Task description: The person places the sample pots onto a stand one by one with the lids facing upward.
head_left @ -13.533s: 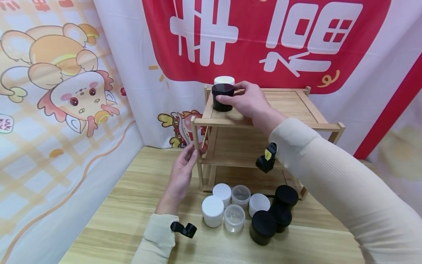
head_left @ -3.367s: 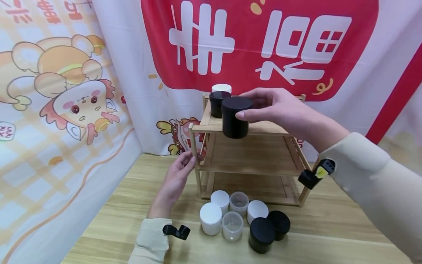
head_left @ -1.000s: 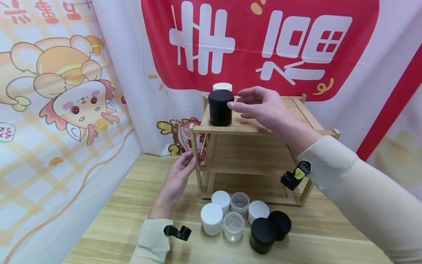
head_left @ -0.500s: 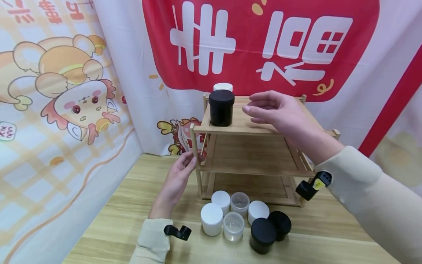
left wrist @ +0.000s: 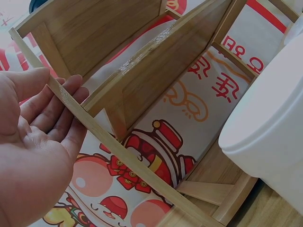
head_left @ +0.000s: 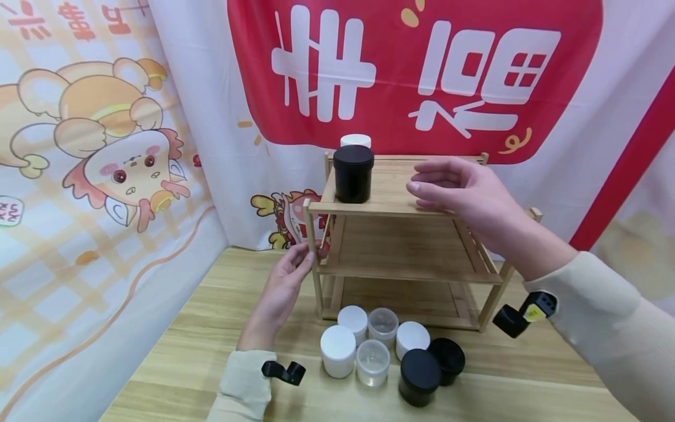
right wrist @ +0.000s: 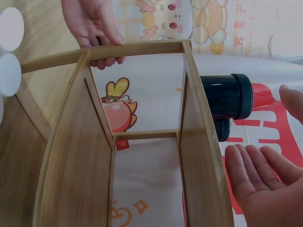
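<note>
My left hand [head_left: 283, 281] grips the front left post of a wooden shelf rack [head_left: 406, 243]; in the left wrist view the thumb and fingers [left wrist: 54, 111] lie on either side of the post. A tall black lidded jar [head_left: 353, 174] stands upright at the top shelf's front left corner. Behind it shows the lid of a white jar [head_left: 355, 140]. The right wrist view reveals another black jar [right wrist: 221, 129] behind the tall one. Just right of these, my right hand [head_left: 469, 190] hovers over the top shelf, fingers loosely extended and holding nothing.
Before the rack, on the wooden table [head_left: 211, 340], stand several jars: white-lidded ones [head_left: 338, 350], clear ones [head_left: 373, 363] and two black ones [head_left: 419, 378]. The rack's middle and bottom shelves lie behind them. A printed cloth [head_left: 295, 126] hangs behind the rack.
The right hand brought a tall black jar to the top shelf, in front of the black jar placed earlier, then released it and drew back rightward. The left hand stays at the post.
</note>
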Tool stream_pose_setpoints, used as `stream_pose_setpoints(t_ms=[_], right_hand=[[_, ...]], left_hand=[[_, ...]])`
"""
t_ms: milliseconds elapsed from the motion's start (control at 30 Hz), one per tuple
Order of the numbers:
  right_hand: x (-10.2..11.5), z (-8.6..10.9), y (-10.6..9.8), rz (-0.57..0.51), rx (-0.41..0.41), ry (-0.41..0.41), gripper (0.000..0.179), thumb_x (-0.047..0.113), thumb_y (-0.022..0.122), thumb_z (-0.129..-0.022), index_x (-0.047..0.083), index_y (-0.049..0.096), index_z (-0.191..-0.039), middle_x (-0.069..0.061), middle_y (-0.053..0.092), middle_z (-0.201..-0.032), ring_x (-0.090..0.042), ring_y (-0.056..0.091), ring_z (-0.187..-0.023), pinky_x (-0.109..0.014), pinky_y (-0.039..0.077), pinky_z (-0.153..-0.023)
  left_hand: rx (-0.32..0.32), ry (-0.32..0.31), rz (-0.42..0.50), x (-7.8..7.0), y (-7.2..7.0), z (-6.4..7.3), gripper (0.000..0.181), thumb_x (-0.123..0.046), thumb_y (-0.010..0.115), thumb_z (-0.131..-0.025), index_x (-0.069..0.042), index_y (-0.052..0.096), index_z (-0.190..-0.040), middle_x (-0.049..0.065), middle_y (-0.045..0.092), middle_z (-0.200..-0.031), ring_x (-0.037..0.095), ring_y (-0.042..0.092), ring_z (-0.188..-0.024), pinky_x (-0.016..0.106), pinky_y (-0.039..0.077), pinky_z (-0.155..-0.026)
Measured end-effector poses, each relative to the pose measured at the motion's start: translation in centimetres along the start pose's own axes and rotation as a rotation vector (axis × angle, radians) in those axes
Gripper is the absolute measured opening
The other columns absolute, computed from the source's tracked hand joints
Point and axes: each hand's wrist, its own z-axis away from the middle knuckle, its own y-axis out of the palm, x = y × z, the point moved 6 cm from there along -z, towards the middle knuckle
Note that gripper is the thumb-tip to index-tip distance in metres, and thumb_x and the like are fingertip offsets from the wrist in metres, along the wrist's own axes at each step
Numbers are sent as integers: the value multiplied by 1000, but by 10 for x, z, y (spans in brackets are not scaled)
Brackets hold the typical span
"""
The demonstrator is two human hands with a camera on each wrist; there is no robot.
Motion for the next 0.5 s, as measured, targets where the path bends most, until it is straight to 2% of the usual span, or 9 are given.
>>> stream_pose_setpoints(t_ms=[200, 500], right_hand=[[-3, 4, -5, -3, -7, -4, 63, 45, 80, -96, 23, 56, -151, -2, 64, -146, -18, 72, -124, -21, 62, -94], [-13, 13, -14, 7, -2, 8, 62, 45, 79, -97, 24, 55, -150, 1, 64, -146, -11, 70, -124, -17, 59, -96]], left_hand=[[0, 0, -3, 0, -1, 1, 40, -18, 54, -113, -9, 51, -152, 5, 57, -146, 22, 50, -142, 44, 26, -133], [10, 11, 3, 0, 0, 0, 42, -17, 54, -113, -8, 50, -153, 14, 53, -156, 20, 52, -142, 44, 27, -133]])
